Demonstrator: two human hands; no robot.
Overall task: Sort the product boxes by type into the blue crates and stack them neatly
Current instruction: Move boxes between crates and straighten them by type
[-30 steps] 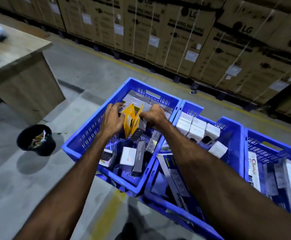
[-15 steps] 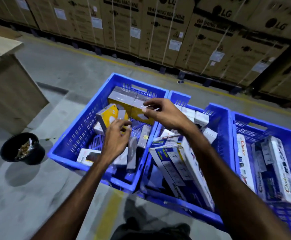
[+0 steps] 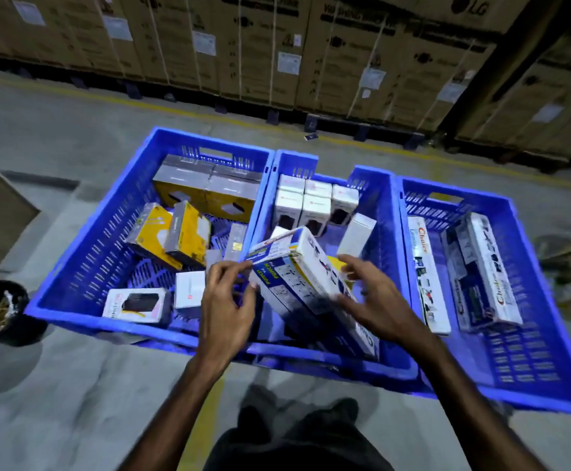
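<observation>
Three blue crates stand side by side on the concrete floor: the left crate (image 3: 73, 287) holds yellow boxes (image 3: 172, 232) and small white boxes, the middle crate (image 3: 379, 185) a block of small white boxes (image 3: 306, 205), the right crate (image 3: 549, 300) long Chalet boxes (image 3: 481, 270). Over the middle crate a tilted white-and-blue punch box (image 3: 297, 266) sits between both hands. The left hand (image 3: 226, 307) has fingers curled at its near corner, and the right hand (image 3: 369, 297) spreads relaxed fingers against its far side; whether either truly grips is unclear through blur.
</observation>
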